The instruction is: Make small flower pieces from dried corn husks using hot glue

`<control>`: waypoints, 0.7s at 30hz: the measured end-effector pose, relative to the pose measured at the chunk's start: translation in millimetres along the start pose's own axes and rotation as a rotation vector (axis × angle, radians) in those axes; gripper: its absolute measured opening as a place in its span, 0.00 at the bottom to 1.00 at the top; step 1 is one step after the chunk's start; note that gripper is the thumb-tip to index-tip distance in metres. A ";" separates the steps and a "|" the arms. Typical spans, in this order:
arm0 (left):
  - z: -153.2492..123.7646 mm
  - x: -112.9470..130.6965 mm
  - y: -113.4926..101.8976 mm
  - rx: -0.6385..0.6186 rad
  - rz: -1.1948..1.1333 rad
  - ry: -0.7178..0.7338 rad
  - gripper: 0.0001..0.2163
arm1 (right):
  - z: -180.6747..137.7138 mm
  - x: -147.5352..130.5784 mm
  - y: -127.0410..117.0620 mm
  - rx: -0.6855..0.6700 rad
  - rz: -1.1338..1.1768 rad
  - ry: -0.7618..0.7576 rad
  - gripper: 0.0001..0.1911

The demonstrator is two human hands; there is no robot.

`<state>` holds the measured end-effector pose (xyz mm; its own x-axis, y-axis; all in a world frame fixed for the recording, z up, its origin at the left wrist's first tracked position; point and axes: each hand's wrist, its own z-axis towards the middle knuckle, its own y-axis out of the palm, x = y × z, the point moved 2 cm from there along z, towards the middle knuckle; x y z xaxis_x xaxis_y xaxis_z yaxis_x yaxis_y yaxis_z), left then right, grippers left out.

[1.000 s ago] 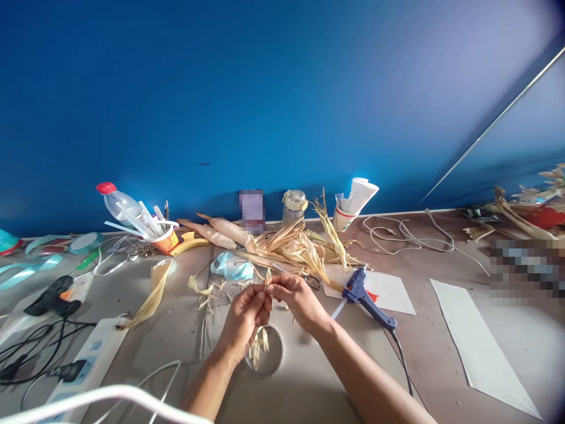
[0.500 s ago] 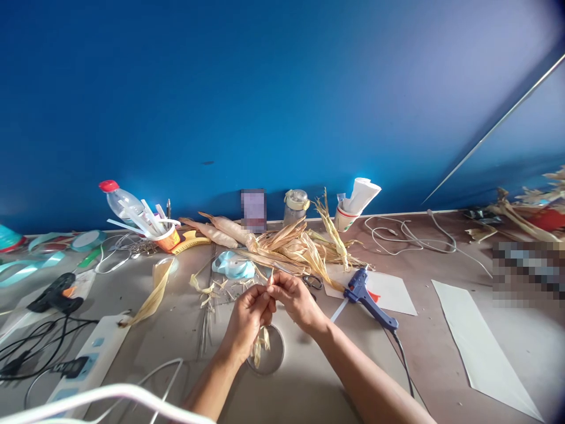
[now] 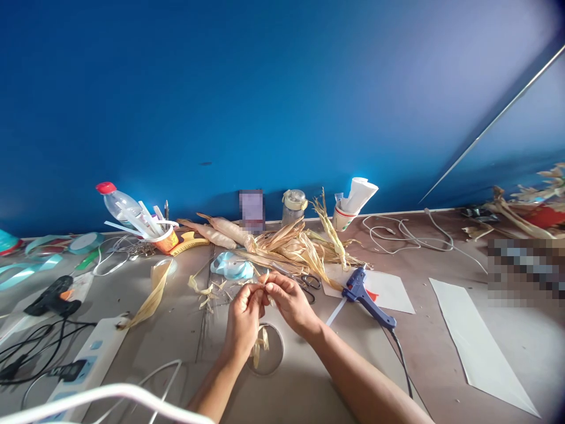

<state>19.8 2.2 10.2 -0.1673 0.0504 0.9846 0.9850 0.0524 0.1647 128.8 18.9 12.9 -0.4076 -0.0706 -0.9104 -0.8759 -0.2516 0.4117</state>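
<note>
My left hand (image 3: 243, 312) and my right hand (image 3: 290, 301) meet at the fingertips above the table, both closed in a pinch on a small pale piece of corn husk (image 3: 266, 275). Only its tip shows above the fingers; the rest is hidden. Below them on the table is a thin round ring (image 3: 281, 353) with narrow husk strips (image 3: 260, 346) at its left side. Just beyond my hands lie a heap of dried corn husks (image 3: 282, 244), a light blue ribbon bundle (image 3: 232, 265) and black-handled scissors (image 3: 312, 282).
To the right, a blue glue gun (image 3: 364, 294) lies on white paper (image 3: 392, 291), its cord trailing forward. A power strip (image 3: 95, 347) and black cables are at the left. Along the wall stand a plastic bottle (image 3: 117, 203), cup of sticks (image 3: 163, 241), jar (image 3: 294, 206) and paper cup (image 3: 343, 219).
My joined hands have shifted slightly, with the fingers turning a little around the husk piece. The whole view has moved slightly; nothing on the table has visibly changed place.
</note>
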 end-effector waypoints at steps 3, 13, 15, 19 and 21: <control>1.2 1.2 -3.0 0.047 -0.010 0.015 0.09 | 1.7 0.2 0.1 -0.003 0.130 0.018 0.14; 3.6 7.5 -2.4 -0.037 -0.299 -0.145 0.08 | 5.0 -16.0 -20.1 0.270 0.094 -0.004 0.08; 4.7 8.9 -2.2 -0.040 -0.348 -0.166 0.08 | 5.0 -21.7 -24.5 0.292 0.086 -0.010 0.08; 6.4 11.0 -2.7 -0.021 -0.393 -0.187 0.07 | 4.7 -27.0 -32.2 0.358 0.114 -0.067 0.11; 6.9 11.3 -3.2 -0.016 -0.395 -0.197 0.08 | 5.3 -28.1 -35.3 0.386 0.109 -0.091 0.15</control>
<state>14.5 9.5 20.3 -0.5344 0.2193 0.8163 0.8442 0.0905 0.5284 169.8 34.8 24.1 -0.5092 0.0135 -0.8606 -0.8520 0.1340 0.5062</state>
